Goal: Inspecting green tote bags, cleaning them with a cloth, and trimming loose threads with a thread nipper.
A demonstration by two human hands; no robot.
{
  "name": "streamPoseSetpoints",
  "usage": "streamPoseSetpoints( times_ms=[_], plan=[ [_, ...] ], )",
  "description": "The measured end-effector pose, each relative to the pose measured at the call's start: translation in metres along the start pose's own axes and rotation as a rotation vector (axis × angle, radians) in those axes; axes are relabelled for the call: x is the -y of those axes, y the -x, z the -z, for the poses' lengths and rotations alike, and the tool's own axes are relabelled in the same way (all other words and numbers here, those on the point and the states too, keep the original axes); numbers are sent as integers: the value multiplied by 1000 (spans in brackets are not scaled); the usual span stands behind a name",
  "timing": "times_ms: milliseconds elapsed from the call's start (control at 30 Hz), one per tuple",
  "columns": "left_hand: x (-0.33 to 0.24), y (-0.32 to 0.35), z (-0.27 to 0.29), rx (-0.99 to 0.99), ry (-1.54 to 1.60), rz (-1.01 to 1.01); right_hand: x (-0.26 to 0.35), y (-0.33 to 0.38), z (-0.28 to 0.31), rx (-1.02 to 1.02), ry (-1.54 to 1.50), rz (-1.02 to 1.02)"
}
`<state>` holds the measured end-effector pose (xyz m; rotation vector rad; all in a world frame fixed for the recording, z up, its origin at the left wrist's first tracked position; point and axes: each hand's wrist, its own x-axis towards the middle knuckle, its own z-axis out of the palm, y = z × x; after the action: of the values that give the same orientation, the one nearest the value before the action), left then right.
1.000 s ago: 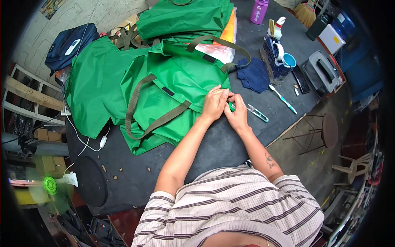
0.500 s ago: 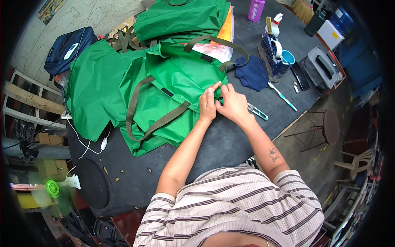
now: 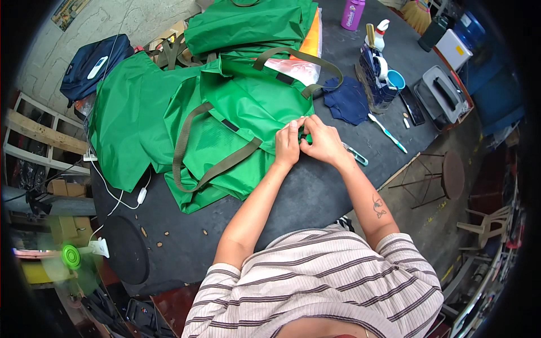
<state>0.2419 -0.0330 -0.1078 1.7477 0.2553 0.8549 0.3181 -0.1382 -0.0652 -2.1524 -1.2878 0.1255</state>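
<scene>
Though snips point(image 3: 358, 157) less visible than earlier, hands point(image 3: 323, 142) in pinch on green material point(image 3: 308, 138)

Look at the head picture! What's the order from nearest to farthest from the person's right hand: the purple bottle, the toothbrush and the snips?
From the right hand:
1. Snips: just to its right, partly hidden by the hand and wrist.
2. Toothbrush: further right, past the snips.
3. Purple bottle: way up at the far side of the table.
</scene>
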Motion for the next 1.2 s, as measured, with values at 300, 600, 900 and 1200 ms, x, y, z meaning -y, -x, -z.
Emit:
streamPoseSetpoints(
  times_ms=[300,600,900,1200],
  plan=[
    [-2,0,2,26,43,-5,-14,17,-13,-367,-246,-72],
    [-12,1,1,167,-154,-288,-1,42,-34,-446,-178,-144],
    [-10,1,-6,162,-176,-292,-2,43,-42,-463,-170,-141],
    [-22,-2,-16,114,-175,19,-6,40,-41,-531,-252,-110]
  ],
)
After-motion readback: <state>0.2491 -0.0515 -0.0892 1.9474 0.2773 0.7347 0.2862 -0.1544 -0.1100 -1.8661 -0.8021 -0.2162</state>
